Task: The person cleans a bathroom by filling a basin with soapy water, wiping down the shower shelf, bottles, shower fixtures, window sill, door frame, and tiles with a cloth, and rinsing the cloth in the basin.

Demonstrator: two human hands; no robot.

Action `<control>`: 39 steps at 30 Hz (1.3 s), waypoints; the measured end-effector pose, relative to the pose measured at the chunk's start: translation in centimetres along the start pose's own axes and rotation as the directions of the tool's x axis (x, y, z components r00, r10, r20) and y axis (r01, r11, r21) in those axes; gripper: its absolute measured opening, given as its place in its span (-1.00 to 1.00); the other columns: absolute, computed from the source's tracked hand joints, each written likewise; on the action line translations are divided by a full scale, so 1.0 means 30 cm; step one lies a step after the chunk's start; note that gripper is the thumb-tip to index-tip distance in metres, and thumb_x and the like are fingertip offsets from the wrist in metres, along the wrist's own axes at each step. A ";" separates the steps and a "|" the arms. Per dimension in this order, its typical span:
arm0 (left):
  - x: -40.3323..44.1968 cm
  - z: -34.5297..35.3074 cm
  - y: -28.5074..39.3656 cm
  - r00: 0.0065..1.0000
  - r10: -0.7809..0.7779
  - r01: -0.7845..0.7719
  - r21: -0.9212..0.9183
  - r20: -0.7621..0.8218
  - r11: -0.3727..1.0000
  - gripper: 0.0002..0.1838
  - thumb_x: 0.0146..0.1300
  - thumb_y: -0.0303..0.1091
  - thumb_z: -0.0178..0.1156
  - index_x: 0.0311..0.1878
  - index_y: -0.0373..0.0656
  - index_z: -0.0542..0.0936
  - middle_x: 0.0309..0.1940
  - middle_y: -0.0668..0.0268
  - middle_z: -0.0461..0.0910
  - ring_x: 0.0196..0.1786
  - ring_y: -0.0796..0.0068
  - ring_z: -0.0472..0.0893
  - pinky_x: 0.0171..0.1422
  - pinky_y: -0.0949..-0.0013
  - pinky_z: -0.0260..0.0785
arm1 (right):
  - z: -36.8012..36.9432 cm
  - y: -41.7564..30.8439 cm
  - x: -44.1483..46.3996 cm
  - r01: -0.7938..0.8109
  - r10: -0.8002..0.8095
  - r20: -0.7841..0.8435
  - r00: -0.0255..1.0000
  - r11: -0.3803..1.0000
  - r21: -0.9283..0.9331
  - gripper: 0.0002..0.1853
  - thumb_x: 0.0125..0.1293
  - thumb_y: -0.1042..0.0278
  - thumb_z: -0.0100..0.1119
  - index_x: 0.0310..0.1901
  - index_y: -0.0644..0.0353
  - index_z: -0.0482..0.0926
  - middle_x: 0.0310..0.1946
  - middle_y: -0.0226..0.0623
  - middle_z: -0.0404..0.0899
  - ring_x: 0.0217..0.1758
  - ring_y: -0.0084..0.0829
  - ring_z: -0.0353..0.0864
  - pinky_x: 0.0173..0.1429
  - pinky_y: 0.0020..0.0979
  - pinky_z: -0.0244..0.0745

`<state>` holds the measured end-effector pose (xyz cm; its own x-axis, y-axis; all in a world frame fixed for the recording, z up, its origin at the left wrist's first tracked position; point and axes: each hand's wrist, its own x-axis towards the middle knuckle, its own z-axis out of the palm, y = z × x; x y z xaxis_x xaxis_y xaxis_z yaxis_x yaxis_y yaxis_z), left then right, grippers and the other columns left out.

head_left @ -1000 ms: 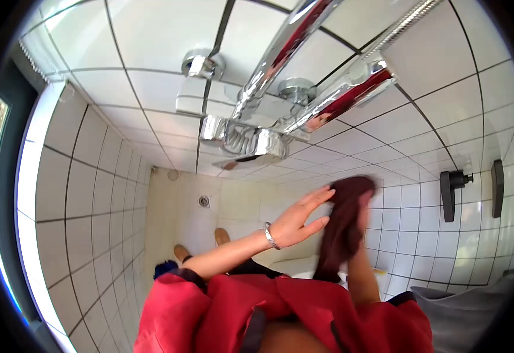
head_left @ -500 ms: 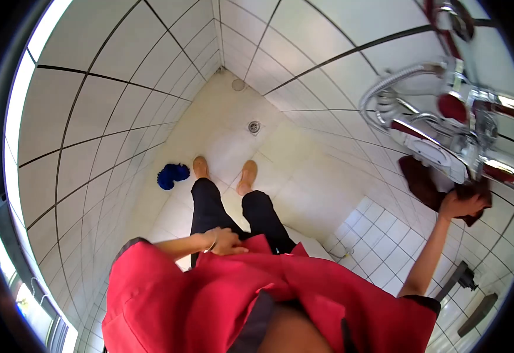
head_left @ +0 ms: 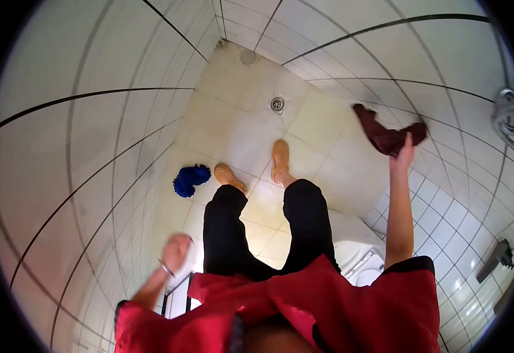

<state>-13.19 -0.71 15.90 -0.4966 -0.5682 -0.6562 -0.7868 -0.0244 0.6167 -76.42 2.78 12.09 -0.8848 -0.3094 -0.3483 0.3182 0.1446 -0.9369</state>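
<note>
A dark maroon cloth point(head_left: 380, 134) hangs from my right hand point(head_left: 404, 155), whose fingers are closed on one part of it. My right arm reaches forward with the cloth in front of the right wall, above the floor. My left hand point(head_left: 176, 253), with a bracelet at its wrist, is low on the left beside my leg, near the left wall. Motion blurs it, so I cannot tell how its fingers are set. On the floor left of my feet lies a bunched blue cloth point(head_left: 191, 179), apart from both hands.
White tiled walls point(head_left: 80, 141) enclose a pale floor with a round drain point(head_left: 277, 105). A chrome shower fitting point(head_left: 508, 117) sits at the far right. Behind my right leg is a white toilet point(head_left: 357, 253). A dark wall bracket point(head_left: 495, 262) is at lower right.
My right hand has come away from the shower fitting, carrying the maroon cloth forward and left. My left hand has left the front of my shirt and swung out left. The view has turned leftward.
</note>
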 end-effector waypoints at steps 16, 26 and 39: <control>2.176 0.268 -0.083 0.963 0.132 0.085 0.732 -0.234 0.675 -0.65 0.18 -0.09 -0.03 -0.04 -0.05 0.45 -0.11 0.30 0.42 0.03 0.28 0.32 0.03 0.10 0.12 | -0.142 1.613 0.607 -0.048 -0.031 -0.085 0.996 0.614 -0.788 -0.35 0.21 0.09 0.01 0.20 0.35 0.12 0.22 -0.05 0.12 0.29 -0.12 0.07 0.33 -0.21 -0.02; 2.431 0.337 -0.060 0.807 0.080 0.234 0.442 -0.586 0.866 -0.28 -0.20 -0.02 0.35 0.00 -0.19 0.29 -0.12 0.24 0.36 0.02 0.25 0.30 0.00 0.16 0.10 | 0.577 1.731 0.538 0.666 -0.486 0.565 0.666 0.047 -0.744 -0.45 0.07 0.30 0.08 0.15 0.18 0.25 0.09 -0.06 0.27 0.13 -0.04 0.23 0.12 -0.08 0.16; 1.579 0.181 -0.455 0.903 0.410 -0.326 0.420 -0.126 0.847 -0.80 0.01 -0.42 0.13 -0.29 -0.14 0.35 -0.50 0.24 0.39 -0.32 0.20 0.39 -0.11 0.20 0.09 | 0.690 1.611 0.478 0.556 -0.255 0.605 0.754 0.738 -0.383 -0.66 0.06 0.48 -0.01 -0.07 0.31 0.42 0.00 -0.03 0.35 0.10 -0.04 0.27 0.19 -0.20 0.18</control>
<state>-27.96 -22.83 -25.95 -0.7252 -0.6266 -0.2855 -0.6584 0.5097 0.5537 -66.68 -14.13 -38.79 -0.5427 -0.8389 -0.0419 -0.3876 0.2944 -0.8736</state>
